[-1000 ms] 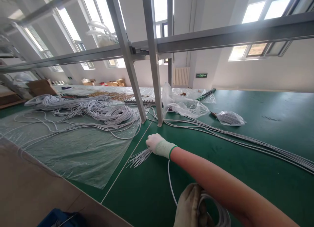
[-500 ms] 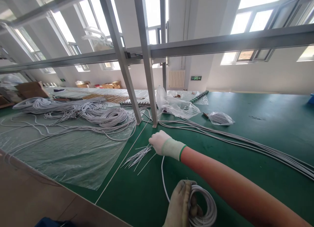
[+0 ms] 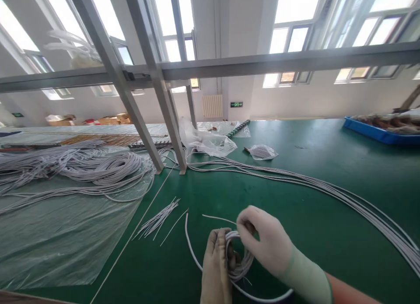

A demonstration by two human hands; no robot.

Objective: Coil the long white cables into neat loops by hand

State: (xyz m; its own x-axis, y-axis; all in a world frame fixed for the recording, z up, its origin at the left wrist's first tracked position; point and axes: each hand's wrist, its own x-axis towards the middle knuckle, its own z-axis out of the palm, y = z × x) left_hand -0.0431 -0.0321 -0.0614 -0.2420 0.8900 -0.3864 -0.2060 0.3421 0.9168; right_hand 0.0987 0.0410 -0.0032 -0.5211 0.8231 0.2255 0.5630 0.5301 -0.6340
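Two gloved hands at the near edge of the green table, both closed on one coil of white cable. Left hand wrapped around the coil's left side, fingers curled through the loop and pressed shut on the bundled turns. Right hand just to the right of that grip and touching the coil from above, thumb and fingertips pinched on one thin white tie whose free end points left and away, long axis roughly level across the table. Coil held upright between the palms, its ring facing mostly toward the camera, with one loose cable tail running from the grip out to the left and away, then curving back below the hands toward the right. Just left of and beyond the grip, one fanned bunch of short white ties flat on the table, too many to count, long axes slanting from near-left to far-right, plus one stray tie lying beside it. Farther left, one clear plastic sheet bearing one big heap of grey-white cable. To the right of the grip, one long cable bundle stretched across the table, near-right to far-left. Well beyond, two slanted metal posts, two plastic bags and one blue tray at far right.
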